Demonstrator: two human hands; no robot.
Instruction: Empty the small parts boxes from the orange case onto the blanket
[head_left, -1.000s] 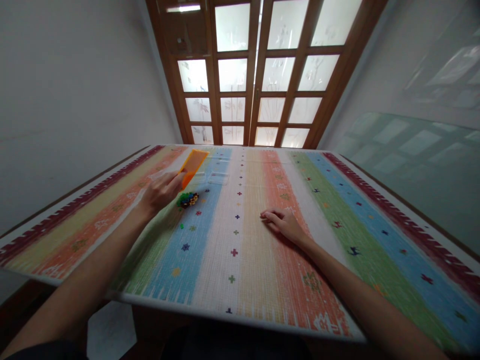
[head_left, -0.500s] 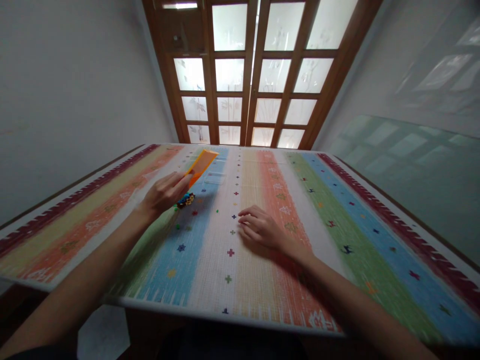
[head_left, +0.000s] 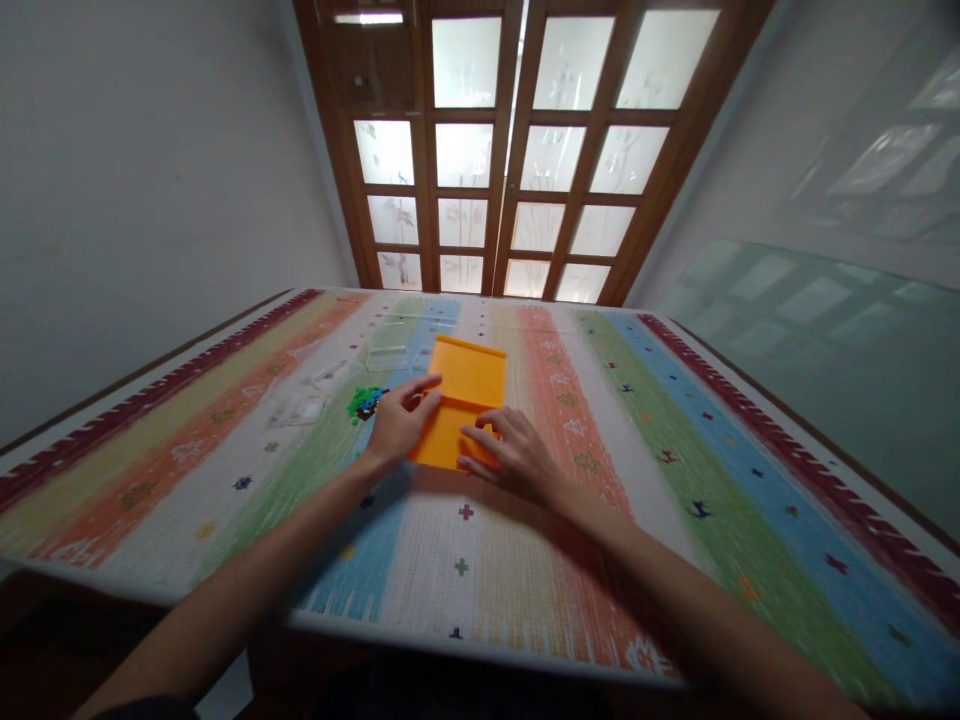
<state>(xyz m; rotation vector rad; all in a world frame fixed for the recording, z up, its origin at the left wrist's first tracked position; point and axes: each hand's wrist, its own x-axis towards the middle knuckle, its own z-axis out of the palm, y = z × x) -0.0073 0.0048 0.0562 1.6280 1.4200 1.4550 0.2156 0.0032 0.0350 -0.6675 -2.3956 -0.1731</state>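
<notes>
An orange plastic case [head_left: 471, 373] lies unfolded on the table, its two flat halves joined by a crease across the middle. My left hand [head_left: 397, 425] is closed on the case's left edge near that crease, thumb and forefinger over the rim. Over the right side of the lower half is my right hand [head_left: 514, 455], its fingers curved and apart, with orange showing between them. Whether its fingertips touch the case I cannot tell. A small pile of green, blue and dark pieces [head_left: 364, 402] sits just left of my left hand, which partly hides it.
Clear plastic boxes or lids [head_left: 386, 358] lie behind the pile. A crumpled clear bag [head_left: 304, 405] rests to its left. The striped tablecloth [head_left: 645, 440] covers the table, with walls on both sides and a glazed wooden door [head_left: 495, 150] beyond.
My left hand has brought the orange case right and down onto the table; it was held up edge-on and now lies unfolded. My right hand is now over its lower half.
</notes>
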